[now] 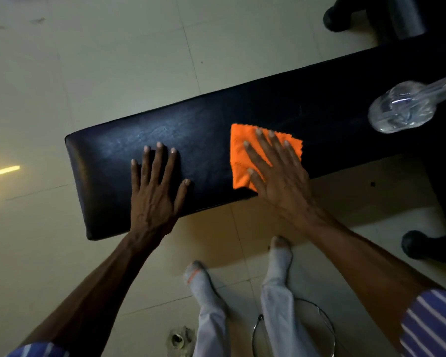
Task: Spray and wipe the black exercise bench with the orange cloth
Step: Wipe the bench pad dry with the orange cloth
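The black exercise bench [216, 124] runs from the lower left to the upper right across a tiled floor. An orange cloth [238, 150] lies flat on its near edge. My right hand [276, 171] presses flat on the cloth with fingers spread, covering its right half. My left hand [156, 186] rests flat on the bare bench pad to the left, fingers apart, holding nothing. A clear spray bottle [402, 109] lies on its side on the bench at the right, its yellow-green top cut off by the frame edge.
Black rounded bench feet show at the upper right [335, 16] and lower right [415, 243]. My legs in white trousers and socks [278, 253] stand on the pale floor tiles [113, 60] before the bench. A thin metal ring [330, 328] lies by my feet.
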Motion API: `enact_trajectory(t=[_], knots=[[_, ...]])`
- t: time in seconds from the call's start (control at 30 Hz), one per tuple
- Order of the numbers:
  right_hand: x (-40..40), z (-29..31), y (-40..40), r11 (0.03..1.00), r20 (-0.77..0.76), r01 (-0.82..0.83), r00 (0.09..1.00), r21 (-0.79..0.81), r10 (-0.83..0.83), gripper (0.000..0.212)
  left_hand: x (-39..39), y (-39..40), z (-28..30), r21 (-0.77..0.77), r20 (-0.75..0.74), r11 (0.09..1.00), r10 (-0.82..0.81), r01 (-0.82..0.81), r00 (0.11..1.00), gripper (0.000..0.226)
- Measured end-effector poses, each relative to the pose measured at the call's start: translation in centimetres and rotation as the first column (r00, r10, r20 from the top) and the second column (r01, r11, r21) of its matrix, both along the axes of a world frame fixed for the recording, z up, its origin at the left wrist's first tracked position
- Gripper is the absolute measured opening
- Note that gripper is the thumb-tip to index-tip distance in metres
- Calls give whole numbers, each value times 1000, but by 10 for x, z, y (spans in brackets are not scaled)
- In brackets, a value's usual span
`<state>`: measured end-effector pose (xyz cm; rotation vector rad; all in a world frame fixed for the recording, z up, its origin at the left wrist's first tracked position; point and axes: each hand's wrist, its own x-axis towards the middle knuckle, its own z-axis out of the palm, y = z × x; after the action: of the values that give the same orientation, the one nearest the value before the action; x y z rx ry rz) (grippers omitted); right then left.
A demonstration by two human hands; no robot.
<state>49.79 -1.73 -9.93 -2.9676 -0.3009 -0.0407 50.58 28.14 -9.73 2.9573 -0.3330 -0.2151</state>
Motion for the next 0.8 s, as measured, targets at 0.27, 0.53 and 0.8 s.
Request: enact_trajectory(t=[0.27,0.53,0.8], knots=[[-40,-12,14,999,17,35,999,-36,-35,59,16,-68,6,-85,1,989,-119,119,993,69],[-3,1,-51,944,11,326,945,54,-327,57,20,-117,-2,-120,17,982,-146,147,989,67],[-63,4,-67,992,-68,122,990,28,-120,59,21,-150,10,-123,-50,976,-188,181,981,68]])
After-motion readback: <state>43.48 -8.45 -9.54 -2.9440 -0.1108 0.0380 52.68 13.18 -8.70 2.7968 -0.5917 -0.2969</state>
